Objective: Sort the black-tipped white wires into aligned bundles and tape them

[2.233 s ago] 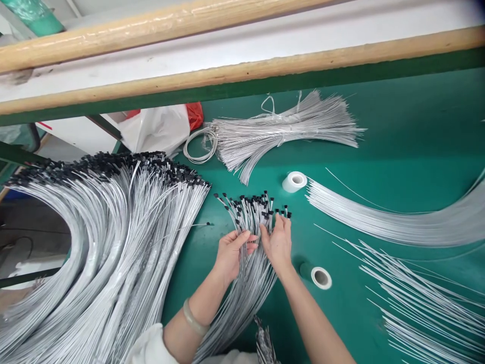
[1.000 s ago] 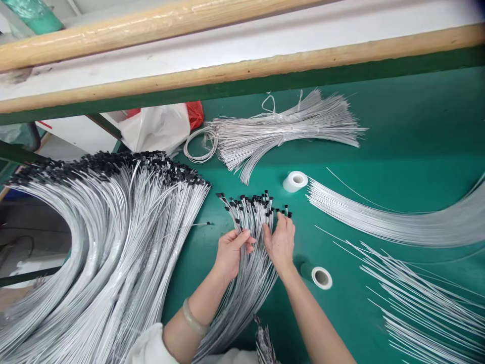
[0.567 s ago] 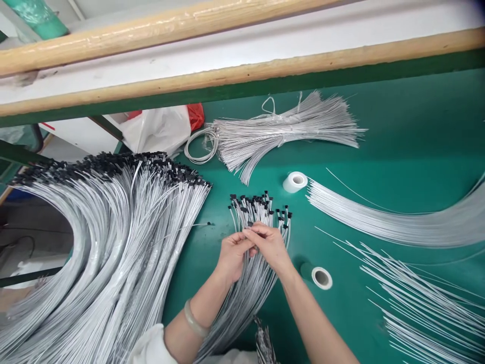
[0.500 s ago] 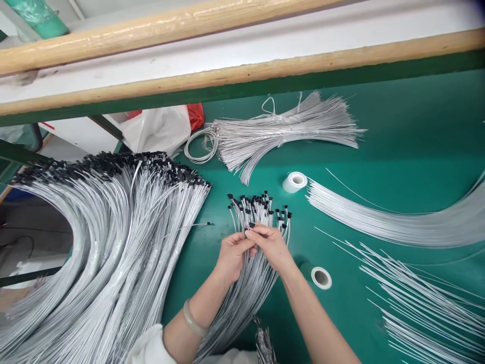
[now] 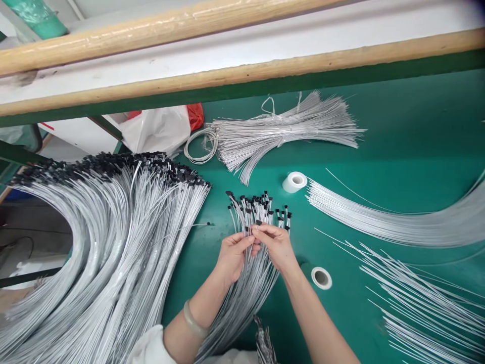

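Observation:
My left hand [image 5: 234, 255] is closed in a pinch on thin grey-white wires, its thumb pointing right. Close against it, my right hand [image 5: 277, 246] pinches a wire just below a small black connector [image 5: 259, 222]. The fingertips of both hands nearly meet. Beneath them lies a bundle of grey-white wires [image 5: 242, 303], with black connectors fanned out at its far end. Fingers hide part of the held wires. A single wire with a black tip [image 5: 207, 223] lies to the left of the hands.
Large wire bundles with black connectors [image 5: 113, 202] cover the left side. A tied wire bundle [image 5: 288, 126] lies at the back beside a wire coil [image 5: 200, 145]. Two white rolls [image 5: 292, 182] and loose wires [image 5: 382, 217] are on the right. A wood-edged shelf [image 5: 242, 76] crosses above.
My right hand has shifted slightly right, carrying the black connector with it. My left hand stays nearly in place. A grey wire with a black end now leans further left at the bundle's far end.

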A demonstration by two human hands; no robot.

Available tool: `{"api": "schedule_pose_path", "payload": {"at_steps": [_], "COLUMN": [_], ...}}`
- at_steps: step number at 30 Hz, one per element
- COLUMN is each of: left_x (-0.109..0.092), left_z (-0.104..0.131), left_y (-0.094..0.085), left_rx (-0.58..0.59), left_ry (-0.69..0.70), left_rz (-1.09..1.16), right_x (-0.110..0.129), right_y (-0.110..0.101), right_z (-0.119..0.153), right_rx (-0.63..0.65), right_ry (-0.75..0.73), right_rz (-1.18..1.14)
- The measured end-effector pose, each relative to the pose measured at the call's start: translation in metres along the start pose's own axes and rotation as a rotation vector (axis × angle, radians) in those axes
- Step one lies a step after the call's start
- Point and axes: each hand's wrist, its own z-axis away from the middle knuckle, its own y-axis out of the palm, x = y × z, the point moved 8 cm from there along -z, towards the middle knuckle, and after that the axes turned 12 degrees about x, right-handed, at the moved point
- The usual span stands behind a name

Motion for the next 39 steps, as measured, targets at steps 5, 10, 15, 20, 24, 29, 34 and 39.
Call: {"api": "schedule_pose_path", "payload": {"at_steps": [5, 10, 15, 20, 24, 29, 34, 39], "left_x": [0.004, 0.004, 0.004, 0.003, 0.002, 0.004, 0.003, 0.003], "left_z": [0.001, 0.002, 0.003, 0.004, 0.002, 0.001, 0.001, 0.003], "left_y": [0.001, 0.003, -0.006, -0.017, -0.016, -0.012, 0.002, 0.01], "left_rx": [0.004, -0.023, -0.091, -0.135, -0.108, -0.065, 0.056, 0.107], "left_ry": [-0.04, -0.041, -0.062, -0.104, -0.099, -0.095, -0.064, -0.123], "left_rz": [-0.001, 0.001, 0.055, 0.021, -0.009, -0.005, 0.032, -0.009], "right_x": [0.002, 0.004, -0.004, -0.01, 0.001, 0.028, 0.008, -0.009], "right_y": [-0.001, 0.003, -0.011, -0.041, -0.043, -0.02, 0.009, 0.002], "right_z": [0.0, 0.001, -0.001, -0.004, -0.001, 0.018, -0.001, -0.003], "right_rx": [-0.05, -0.063, -0.167, -0.3, -0.369, -0.48, 0.037, -0.009], "right_ry": [0.008, 0.012, -0.025, -0.083, -0.126, -0.348, -0.1, 0.156], "right_rz": [-0.013, 0.084, 0.039, 0.27, 0.924, 1.105, 0.551, 0.088]}}
